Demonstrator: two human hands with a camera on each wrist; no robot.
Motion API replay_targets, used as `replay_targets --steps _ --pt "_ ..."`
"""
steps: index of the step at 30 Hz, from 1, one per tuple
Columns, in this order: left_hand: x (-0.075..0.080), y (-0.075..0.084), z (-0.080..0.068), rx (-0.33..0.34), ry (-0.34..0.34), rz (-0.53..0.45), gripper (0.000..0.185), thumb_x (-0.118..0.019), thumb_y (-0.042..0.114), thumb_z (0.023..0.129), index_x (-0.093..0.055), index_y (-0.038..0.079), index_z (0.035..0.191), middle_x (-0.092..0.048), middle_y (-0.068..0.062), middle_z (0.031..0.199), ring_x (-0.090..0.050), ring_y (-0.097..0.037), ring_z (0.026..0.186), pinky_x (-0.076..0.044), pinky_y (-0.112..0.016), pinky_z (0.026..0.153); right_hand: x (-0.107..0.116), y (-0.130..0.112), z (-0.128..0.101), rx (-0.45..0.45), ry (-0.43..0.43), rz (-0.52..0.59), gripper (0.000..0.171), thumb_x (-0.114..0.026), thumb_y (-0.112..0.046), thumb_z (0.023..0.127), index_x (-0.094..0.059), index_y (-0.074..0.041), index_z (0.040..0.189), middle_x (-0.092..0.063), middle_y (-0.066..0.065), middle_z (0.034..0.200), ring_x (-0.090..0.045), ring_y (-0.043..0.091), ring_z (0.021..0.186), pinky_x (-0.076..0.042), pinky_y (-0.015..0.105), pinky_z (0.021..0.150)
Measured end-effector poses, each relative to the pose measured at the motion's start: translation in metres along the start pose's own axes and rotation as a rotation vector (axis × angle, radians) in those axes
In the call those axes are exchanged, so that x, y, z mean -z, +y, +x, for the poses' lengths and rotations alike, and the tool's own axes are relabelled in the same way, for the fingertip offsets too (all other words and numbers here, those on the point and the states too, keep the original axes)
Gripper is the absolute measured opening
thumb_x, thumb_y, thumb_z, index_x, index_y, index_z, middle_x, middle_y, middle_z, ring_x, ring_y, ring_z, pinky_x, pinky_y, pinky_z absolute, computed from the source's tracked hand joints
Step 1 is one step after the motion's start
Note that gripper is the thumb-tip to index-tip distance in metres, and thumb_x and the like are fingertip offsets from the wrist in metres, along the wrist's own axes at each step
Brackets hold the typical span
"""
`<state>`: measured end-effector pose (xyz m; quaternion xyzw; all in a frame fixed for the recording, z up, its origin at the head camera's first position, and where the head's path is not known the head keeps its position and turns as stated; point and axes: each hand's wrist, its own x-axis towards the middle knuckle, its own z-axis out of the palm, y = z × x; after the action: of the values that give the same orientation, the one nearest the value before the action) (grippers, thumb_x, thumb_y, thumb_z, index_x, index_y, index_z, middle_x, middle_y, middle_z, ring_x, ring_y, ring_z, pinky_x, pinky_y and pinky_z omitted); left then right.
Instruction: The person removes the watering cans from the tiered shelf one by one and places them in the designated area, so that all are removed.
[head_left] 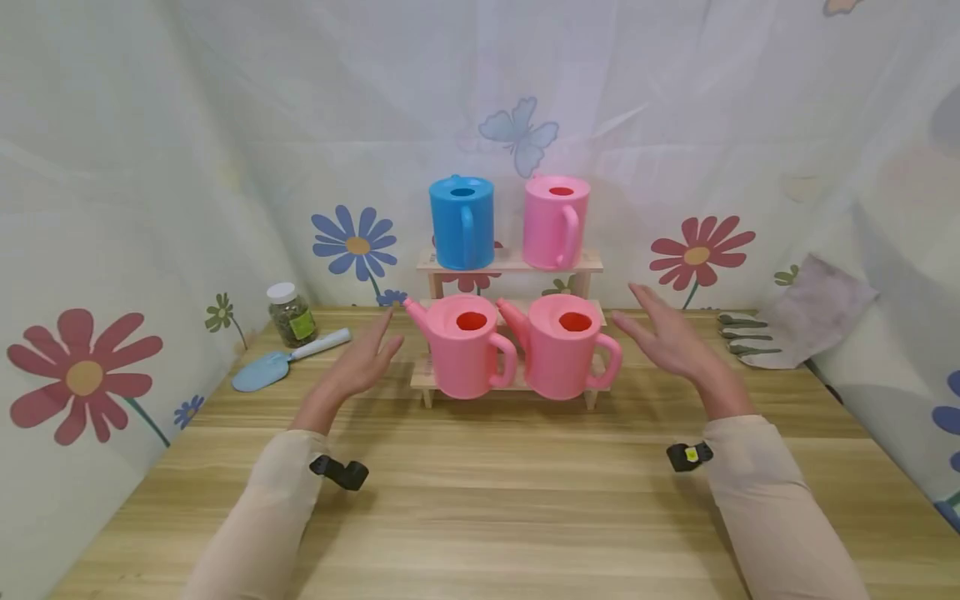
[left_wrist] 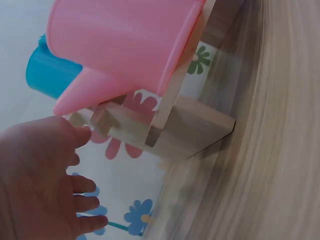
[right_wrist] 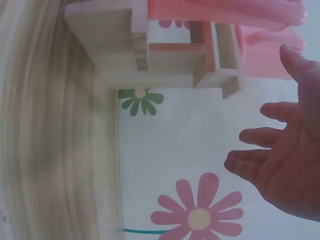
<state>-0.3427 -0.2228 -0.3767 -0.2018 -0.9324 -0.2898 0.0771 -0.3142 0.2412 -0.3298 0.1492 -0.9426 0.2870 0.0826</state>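
Wood table sat in front of flower curtain. We held both hands up, open, fingers straight, holding nothing. Left hand was just left of rack; right hand just right of it. Rack stood between our hands, long side running left to right. Two pink cans sat on low shelf, spouts pointing left, toward left hand. Both hands looked about equally near.

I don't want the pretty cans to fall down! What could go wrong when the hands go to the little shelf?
The left hand and right hand are open on either side of the wooden shelf, touching nothing. Lifting or bumping it might tip the blue can and pink can off the top step. The left hand could also knock the near pink can's spout, which points toward it.
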Motion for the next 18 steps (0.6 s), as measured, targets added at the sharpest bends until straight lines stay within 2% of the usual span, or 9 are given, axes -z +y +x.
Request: replay_targets --steps 2,7,10,13,15,18 --pt "-0.004 0.002 0.001 -0.004 0.009 -0.098 0.063 -0.031 0.040 0.098 -0.003 0.010 0.146 -0.010 -0.016 0.148 -0.013 -0.032 0.133 -0.015 -0.047 0.107 0.002 -0.005 -0.002 -0.011 -0.014 0.064 0.078 -0.041 -0.061 0.086 -0.008 -0.024 0.146 -0.013 0.009 0.149 -0.018 0.036 0.131 -0.023 0.063 0.097" --pt "-0.015 0.007 0.005 0.053 0.022 -0.431 0.058 -0.036 0.033 0.098 -0.007 0.020 0.146 -0.015 -0.015 0.147 -0.021 -0.031 0.131 -0.024 -0.045 0.105 0.007 -0.016 -0.006 -0.020 -0.042 0.219 0.075 -0.047 -0.059 0.084 -0.010 -0.035 0.144 -0.020 0.005 0.148 -0.029 0.035 0.127 -0.035 0.059 0.092" --pt "-0.021 0.010 0.007 0.081 0.047 -0.638 0.053 -0.037 0.020 0.099 -0.012 0.023 0.146 -0.020 -0.016 0.146 -0.025 -0.032 0.130 -0.029 -0.045 0.102 0.009 -0.021 -0.009 -0.010 -0.068 0.295 0.075 -0.053 -0.054 0.084 -0.015 -0.032 0.144 -0.026 0.006 0.145 -0.036 0.030 0.124 -0.040 0.054 0.090" --pt "-0.025 0.012 0.008 0.089 0.071 -0.798 0.052 -0.036 0.009 0.098 -0.018 0.025 0.145 -0.024 -0.016 0.145 -0.027 -0.032 0.129 -0.029 -0.044 0.102 0.011 -0.025 -0.011 -0.004 -0.106 0.347 0.077 -0.057 -0.052 0.083 -0.019 -0.027 0.144 -0.033 0.007 0.141 -0.048 0.028 0.115 -0.046 0.049 0.085" --pt "-0.027 0.012 0.010 0.094 0.087 -0.872 0.053 -0.037 0.006 0.098 -0.021 0.026 0.144 -0.027 -0.016 0.143 -0.028 -0.031 0.129 -0.029 -0.044 0.102 0.012 -0.027 -0.011 -0.002 -0.126 0.369 0.077 -0.059 -0.050 0.082 -0.021 -0.023 0.144 -0.036 0.009 0.139 -0.054 0.027 0.108 -0.048 0.047 0.083" --pt "-0.029 0.012 0.012 0.104 0.110 -0.934 0.052 -0.040 0.006 0.097 -0.025 0.025 0.143 -0.030 -0.017 0.142 -0.031 -0.030 0.127 -0.029 -0.045 0.102 0.013 -0.030 -0.012 0.004 -0.142 0.368 0.078 -0.061 -0.049 0.081 -0.025 -0.020 0.143 -0.040 0.011 0.136 -0.056 0.026 0.104 -0.050 0.044 0.081"
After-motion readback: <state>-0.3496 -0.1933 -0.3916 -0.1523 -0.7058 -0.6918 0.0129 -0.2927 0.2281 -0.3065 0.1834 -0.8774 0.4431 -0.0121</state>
